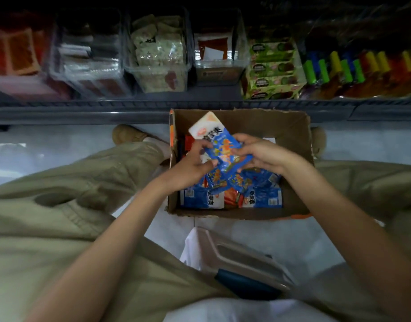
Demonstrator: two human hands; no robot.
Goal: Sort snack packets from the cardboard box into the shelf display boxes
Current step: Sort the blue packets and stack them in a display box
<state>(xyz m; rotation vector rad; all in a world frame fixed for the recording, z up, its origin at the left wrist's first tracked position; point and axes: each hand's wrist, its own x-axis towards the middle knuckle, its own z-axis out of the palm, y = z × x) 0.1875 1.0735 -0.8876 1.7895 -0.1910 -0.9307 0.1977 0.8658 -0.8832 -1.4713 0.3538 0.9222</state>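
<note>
I see both arms reach forward from the bottom of the view and meet over the cardboard box (295, 133) on the floor, between my knees. My left hand (190, 168) comes in from the left, its thumb pressed on the front of a blue and white snack packet (224, 147). My right hand (261, 154) comes in from the right, fingers curled over the packet's other edge. So each grip is grasping that same packet, held up just above the box and tilted. More blue packets (202, 199) lie in a heap inside the box. The clear shelf display boxes (159, 75) sit in a row on the shelf beyond it.
</note>
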